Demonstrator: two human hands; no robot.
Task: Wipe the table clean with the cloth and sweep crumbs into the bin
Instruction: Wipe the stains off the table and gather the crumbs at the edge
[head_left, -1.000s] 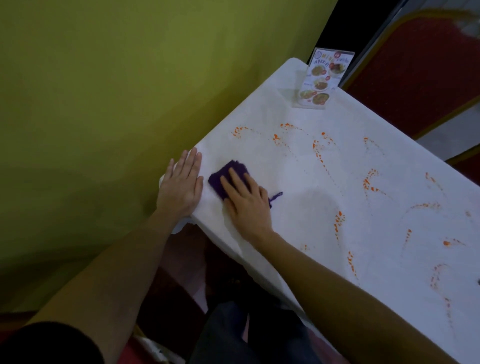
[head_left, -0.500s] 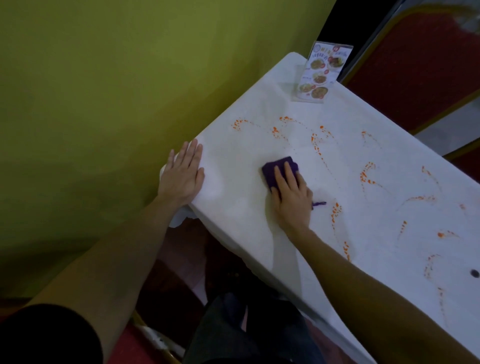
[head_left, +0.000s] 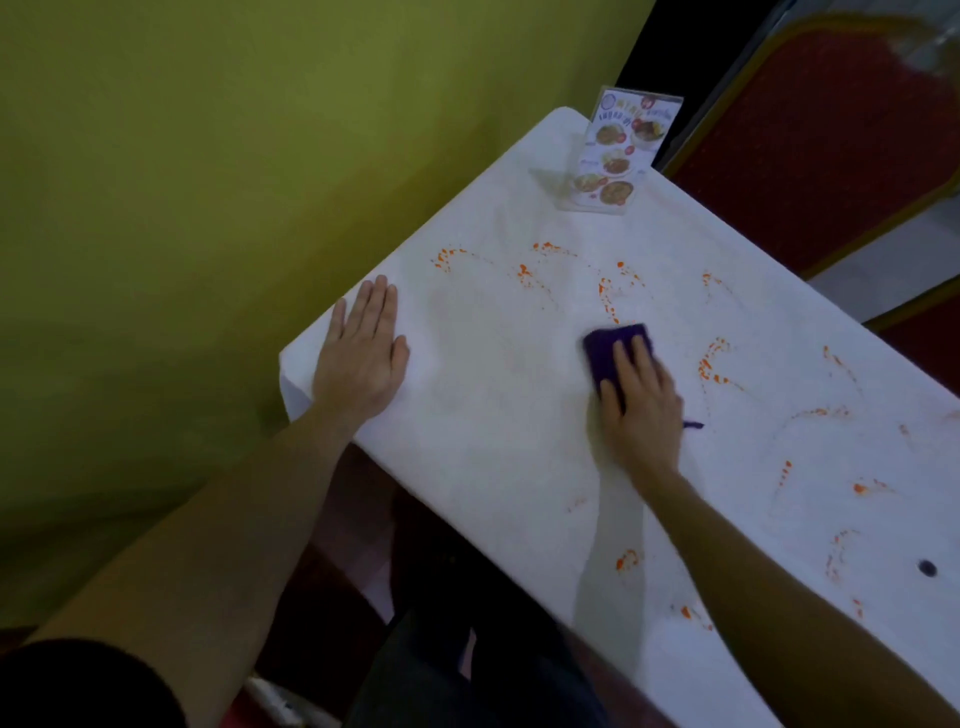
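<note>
One flat right hand (head_left: 643, 413) atop cloth (head_left: 602, 349)

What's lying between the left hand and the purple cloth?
Head view: only bare white table between left hand and purple cloth; orange stains sit farther back.

An eatery: menu card (head_left: 618, 156) (dishes pictured) upright on white-clothed table (head_left: 519, 467), red chairs (head_left: 831, 130) beside.

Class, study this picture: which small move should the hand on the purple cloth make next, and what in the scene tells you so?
Probably slide the purple cloth away from the body, onto the orange streak just beyond its far edge. The right hand lies flat on the cloth, and orange marks show across the white table.
</note>
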